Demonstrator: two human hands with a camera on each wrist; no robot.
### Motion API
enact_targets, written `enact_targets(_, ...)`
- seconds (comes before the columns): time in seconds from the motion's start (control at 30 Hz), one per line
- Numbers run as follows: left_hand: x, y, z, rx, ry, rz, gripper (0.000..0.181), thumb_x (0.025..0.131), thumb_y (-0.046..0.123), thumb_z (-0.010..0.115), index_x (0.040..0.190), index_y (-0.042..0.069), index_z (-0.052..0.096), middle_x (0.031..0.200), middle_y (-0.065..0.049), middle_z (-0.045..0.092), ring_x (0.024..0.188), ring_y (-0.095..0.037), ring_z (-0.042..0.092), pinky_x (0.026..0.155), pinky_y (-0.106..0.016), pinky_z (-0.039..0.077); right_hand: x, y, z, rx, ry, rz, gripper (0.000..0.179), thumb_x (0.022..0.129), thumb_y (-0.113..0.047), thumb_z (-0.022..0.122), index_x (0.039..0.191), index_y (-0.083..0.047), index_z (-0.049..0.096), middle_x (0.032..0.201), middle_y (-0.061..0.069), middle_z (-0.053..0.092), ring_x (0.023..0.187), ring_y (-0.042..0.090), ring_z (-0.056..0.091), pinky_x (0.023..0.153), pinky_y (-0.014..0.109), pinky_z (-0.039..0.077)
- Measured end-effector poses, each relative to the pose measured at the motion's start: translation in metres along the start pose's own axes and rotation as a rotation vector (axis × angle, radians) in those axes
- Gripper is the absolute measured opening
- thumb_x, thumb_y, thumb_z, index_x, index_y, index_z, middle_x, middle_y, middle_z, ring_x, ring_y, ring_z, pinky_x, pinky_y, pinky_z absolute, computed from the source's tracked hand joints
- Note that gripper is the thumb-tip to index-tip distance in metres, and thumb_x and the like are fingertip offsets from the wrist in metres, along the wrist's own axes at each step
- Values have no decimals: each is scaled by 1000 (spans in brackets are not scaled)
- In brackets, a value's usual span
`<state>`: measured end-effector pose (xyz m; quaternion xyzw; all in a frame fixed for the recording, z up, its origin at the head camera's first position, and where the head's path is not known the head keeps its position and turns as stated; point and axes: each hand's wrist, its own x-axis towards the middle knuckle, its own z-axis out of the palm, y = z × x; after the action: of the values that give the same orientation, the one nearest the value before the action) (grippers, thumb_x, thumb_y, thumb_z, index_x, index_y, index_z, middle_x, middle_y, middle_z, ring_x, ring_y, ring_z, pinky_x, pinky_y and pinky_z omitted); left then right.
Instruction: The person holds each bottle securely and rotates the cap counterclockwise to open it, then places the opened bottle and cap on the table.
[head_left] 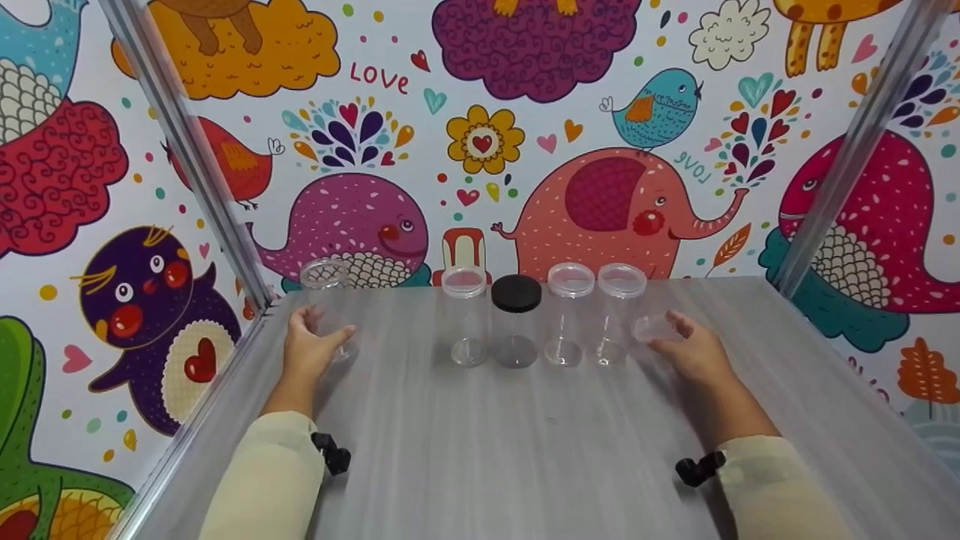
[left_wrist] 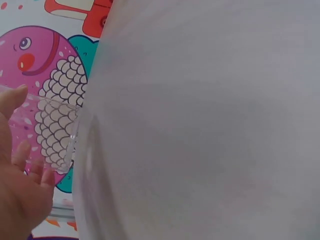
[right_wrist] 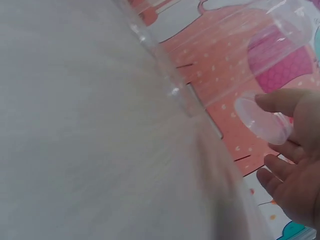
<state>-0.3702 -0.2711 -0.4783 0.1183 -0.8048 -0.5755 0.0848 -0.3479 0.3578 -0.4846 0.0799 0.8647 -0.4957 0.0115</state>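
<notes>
My left hand (head_left: 311,349) grips a clear plastic jar (head_left: 330,300) standing upright at the left, with thumb and fingers on opposite sides of it. In the left wrist view, the jar's clear wall (left_wrist: 57,132) extends past the fingertips. Over on the right, my right hand (head_left: 697,351) pinches a clear round lid (head_left: 652,328) between thumb and fingers. That lid is tilted in the right wrist view, its other fingers spread below it. Beside it stands a capped clear jar (head_left: 621,315), the rightmost of the row.
Along the back of the grey table (head_left: 510,457) stand a clear-capped jar (head_left: 466,319), a black-lidded jar (head_left: 516,326) and another clear-capped jar (head_left: 570,319). A patterned wall (head_left: 480,202) rises behind them, with metal posts (head_left: 202,157) at the corners.
</notes>
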Motion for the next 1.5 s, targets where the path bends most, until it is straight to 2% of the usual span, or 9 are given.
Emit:
enact_targets(0.13,9,-2,-3,-22,18,-26,104,95,27,83,170,13,12,179,-10,25,168,-32,20,137,-50,24,5,8,4,-41,-43,28,96,99,-39,76,172,-14,19,177,20,25,162,47,29,129,66,29)
enact_targets(0.27,11,-5,-6,-25,26,-45,104,96,26,82,171,14,10,180,-11,22,169,-33,18,136,-52,23,10,13,8,-113,-72,30,90,101,-35,74,170,-7,24,170,28,35,154,49,38,128,67,31)
enact_targets(0.53,7,-5,-6,-53,33,-79,106,97,29,81,173,17,7,181,-12,18,168,-36,18,136,-56,20,16,14,11,-201,-125,59,91,101,-37,74,170,-5,23,174,29,25,161,52,25,130,69,24)
enact_targets(0.8,19,-18,-3,-55,79,-56,104,94,25,82,172,14,13,179,-12,26,166,-34,24,136,-52,24,17,15,13,-274,-126,27,90,101,-37,73,169,-2,24,172,31,28,159,54,27,128,70,25)
enact_targets(0.93,20,-19,-3,-63,65,-70,111,94,25,83,173,15,5,181,-12,19,168,-35,19,137,-52,21,16,15,13,-267,-132,47,92,101,-37,74,169,-4,23,173,30,28,160,53,27,128,70,24)
enact_targets(1.07,17,-10,-4,-86,60,-72,116,94,26,83,173,14,-1,182,-12,13,169,-33,14,138,-50,18,13,11,10,-235,-137,49,96,99,-41,74,170,-4,20,174,29,27,159,52,28,129,70,25)
enact_targets(1.3,14,8,-14,-67,88,-12,117,92,31,86,173,14,4,181,-12,18,168,-36,20,137,-51,22,3,-10,3,-108,-83,61,96,102,-56,64,172,-12,16,178,22,19,163,49,22,129,70,26)
enact_targets(1.43,9,5,-19,-21,82,-13,117,92,34,85,173,14,4,180,-14,19,166,-39,23,135,-55,27,-6,-23,2,-20,-46,74,99,99,-64,65,173,-22,15,181,14,15,166,45,18,129,69,27)
enact_targets(1.5,4,1,-20,-3,91,-25,115,92,34,85,173,12,5,179,-17,21,164,-41,26,134,-56,29,-11,-29,3,5,-33,53,100,98,-66,65,174,-24,14,182,10,15,166,44,17,129,68,29)
